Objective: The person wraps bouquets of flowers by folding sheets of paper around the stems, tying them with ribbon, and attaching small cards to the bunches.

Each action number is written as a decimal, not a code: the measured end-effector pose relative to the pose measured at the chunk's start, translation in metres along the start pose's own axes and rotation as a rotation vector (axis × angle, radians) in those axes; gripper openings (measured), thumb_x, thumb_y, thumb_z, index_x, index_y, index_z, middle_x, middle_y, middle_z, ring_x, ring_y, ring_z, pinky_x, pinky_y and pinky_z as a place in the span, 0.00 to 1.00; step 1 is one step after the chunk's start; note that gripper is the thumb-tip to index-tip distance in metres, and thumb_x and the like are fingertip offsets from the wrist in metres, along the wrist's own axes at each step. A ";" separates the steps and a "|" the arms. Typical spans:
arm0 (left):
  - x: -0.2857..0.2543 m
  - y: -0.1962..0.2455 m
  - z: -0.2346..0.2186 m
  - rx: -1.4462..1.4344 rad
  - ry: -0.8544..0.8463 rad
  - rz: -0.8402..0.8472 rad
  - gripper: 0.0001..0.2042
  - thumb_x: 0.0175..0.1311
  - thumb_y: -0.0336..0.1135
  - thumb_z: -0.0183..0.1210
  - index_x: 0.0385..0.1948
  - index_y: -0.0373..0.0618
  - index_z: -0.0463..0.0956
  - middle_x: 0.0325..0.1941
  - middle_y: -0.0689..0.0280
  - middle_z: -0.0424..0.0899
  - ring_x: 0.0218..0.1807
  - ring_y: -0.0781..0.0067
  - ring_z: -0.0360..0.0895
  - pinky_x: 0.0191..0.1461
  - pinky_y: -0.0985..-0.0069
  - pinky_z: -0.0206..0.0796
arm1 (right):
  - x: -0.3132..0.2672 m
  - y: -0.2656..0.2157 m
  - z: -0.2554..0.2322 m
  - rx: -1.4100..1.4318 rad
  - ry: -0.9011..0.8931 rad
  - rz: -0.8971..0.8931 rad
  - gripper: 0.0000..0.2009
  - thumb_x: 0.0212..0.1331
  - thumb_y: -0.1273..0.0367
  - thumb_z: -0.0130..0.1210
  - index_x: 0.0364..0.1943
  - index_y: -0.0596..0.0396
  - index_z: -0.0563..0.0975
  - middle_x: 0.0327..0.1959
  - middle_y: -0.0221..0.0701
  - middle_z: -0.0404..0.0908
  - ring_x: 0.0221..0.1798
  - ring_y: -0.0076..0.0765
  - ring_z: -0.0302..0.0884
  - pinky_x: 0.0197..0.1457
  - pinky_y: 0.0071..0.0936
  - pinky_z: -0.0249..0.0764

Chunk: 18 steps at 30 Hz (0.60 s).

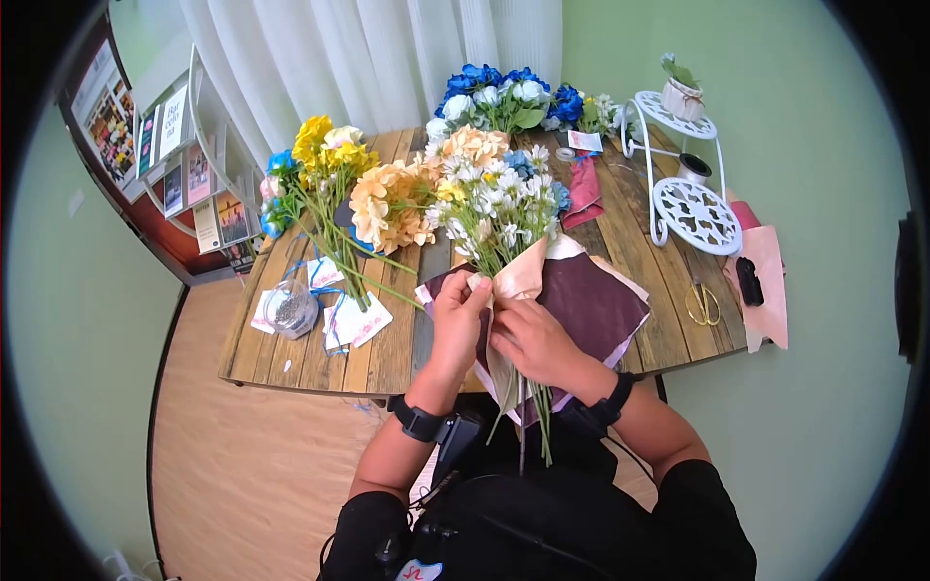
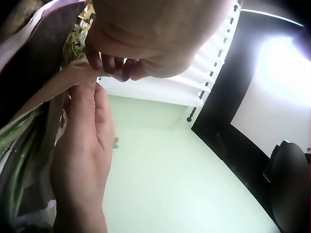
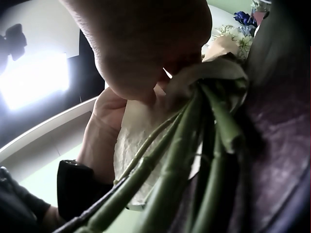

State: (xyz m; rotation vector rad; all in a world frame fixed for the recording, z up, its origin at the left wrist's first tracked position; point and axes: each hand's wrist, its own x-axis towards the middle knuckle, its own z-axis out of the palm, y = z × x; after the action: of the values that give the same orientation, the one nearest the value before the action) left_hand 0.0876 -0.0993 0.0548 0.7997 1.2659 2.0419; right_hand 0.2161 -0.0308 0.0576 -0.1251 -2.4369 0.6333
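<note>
A bouquet of white flowers lies at the middle of the table, partly wrapped in dark purple paper with a pale lining. The left hand pinches the edge of a beige paper fold at the bouquet's neck. Just right of it, the right hand grips the same wrap with bent fingers. Green stems hang below the hands past the table's front edge. In the left wrist view both hands meet at the paper edge; in the right wrist view thick stems come out of the pale wrap.
Yellow flowers and peach flowers lie left of the bouquet, blue ones behind. White cards and a clear container are at the left. A white stand and gold scissors are at the right.
</note>
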 end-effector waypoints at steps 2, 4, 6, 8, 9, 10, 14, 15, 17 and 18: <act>-0.001 -0.003 0.000 0.058 -0.010 0.030 0.02 0.62 0.28 0.52 0.30 0.44 0.72 0.25 0.76 0.72 0.26 0.90 0.65 0.27 0.88 0.55 | -0.005 -0.005 -0.009 -0.026 -0.013 -0.038 0.13 0.50 0.68 0.55 0.37 0.61 0.72 0.44 0.40 0.71 0.49 0.47 0.68 0.51 0.37 0.64; -0.002 -0.002 0.008 0.158 0.036 0.073 0.05 0.61 0.30 0.53 0.29 0.38 0.72 0.36 0.71 0.65 0.33 0.84 0.65 0.35 0.85 0.58 | -0.009 -0.008 -0.015 -0.052 -0.030 -0.078 0.14 0.49 0.68 0.56 0.38 0.61 0.72 0.43 0.39 0.71 0.49 0.47 0.67 0.51 0.37 0.64; -0.008 0.005 0.017 0.118 0.013 0.055 0.08 0.61 0.31 0.53 0.36 0.36 0.73 0.41 0.70 0.65 0.37 0.83 0.66 0.39 0.84 0.59 | -0.013 -0.009 -0.019 -0.085 -0.063 -0.166 0.14 0.49 0.70 0.56 0.39 0.61 0.71 0.44 0.39 0.70 0.50 0.49 0.66 0.52 0.38 0.64; -0.010 0.007 0.024 -0.006 0.061 -0.044 0.10 0.62 0.32 0.53 0.40 0.35 0.72 0.44 0.70 0.65 0.39 0.83 0.66 0.40 0.83 0.60 | -0.019 -0.006 -0.019 0.016 -0.061 -0.123 0.14 0.49 0.70 0.56 0.40 0.61 0.71 0.44 0.39 0.69 0.49 0.47 0.67 0.52 0.37 0.64; -0.010 0.006 0.025 -0.066 0.041 -0.072 0.11 0.62 0.33 0.53 0.42 0.35 0.71 0.47 0.70 0.63 0.39 0.84 0.65 0.40 0.84 0.61 | -0.022 -0.004 -0.018 0.116 -0.060 -0.081 0.14 0.49 0.71 0.56 0.40 0.62 0.70 0.45 0.39 0.69 0.48 0.46 0.68 0.53 0.36 0.65; -0.010 0.004 0.027 -0.066 0.043 -0.072 0.11 0.62 0.33 0.53 0.42 0.35 0.71 0.47 0.70 0.63 0.39 0.84 0.65 0.40 0.84 0.61 | -0.024 -0.004 -0.015 0.118 -0.061 -0.081 0.14 0.49 0.71 0.56 0.40 0.62 0.70 0.45 0.39 0.69 0.48 0.46 0.68 0.53 0.36 0.65; -0.015 -0.002 0.040 -0.208 0.079 -0.012 0.11 0.63 0.34 0.52 0.41 0.36 0.71 0.54 0.69 0.60 0.40 0.84 0.65 0.40 0.84 0.61 | -0.027 -0.006 -0.011 0.403 0.096 0.115 0.16 0.51 0.72 0.57 0.43 0.63 0.68 0.48 0.42 0.67 0.50 0.46 0.69 0.54 0.32 0.68; -0.016 -0.001 0.041 -0.150 0.110 0.011 0.10 0.63 0.34 0.52 0.41 0.36 0.71 0.54 0.68 0.60 0.40 0.84 0.65 0.40 0.84 0.61 | -0.025 -0.008 -0.012 0.363 0.181 0.161 0.18 0.50 0.72 0.58 0.43 0.63 0.67 0.48 0.42 0.67 0.50 0.45 0.70 0.53 0.31 0.69; -0.011 -0.009 0.037 -0.002 0.171 0.117 0.11 0.64 0.35 0.51 0.42 0.39 0.71 0.49 0.68 0.63 0.37 0.85 0.66 0.41 0.84 0.61 | -0.026 -0.002 -0.009 0.246 0.331 0.200 0.19 0.46 0.72 0.61 0.42 0.63 0.68 0.47 0.42 0.67 0.47 0.43 0.72 0.47 0.29 0.72; -0.012 -0.012 0.033 0.000 0.175 0.114 0.11 0.64 0.35 0.51 0.42 0.39 0.71 0.49 0.68 0.63 0.37 0.85 0.66 0.41 0.84 0.61 | -0.027 -0.001 -0.011 0.250 0.328 0.202 0.19 0.46 0.72 0.61 0.42 0.63 0.68 0.47 0.42 0.67 0.47 0.43 0.72 0.47 0.29 0.72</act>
State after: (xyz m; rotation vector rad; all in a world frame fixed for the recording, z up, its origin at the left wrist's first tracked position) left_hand 0.1224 -0.0856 0.0533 0.7206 1.3417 2.2436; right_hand 0.2444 -0.0334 0.0509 -0.3481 -2.0276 0.9229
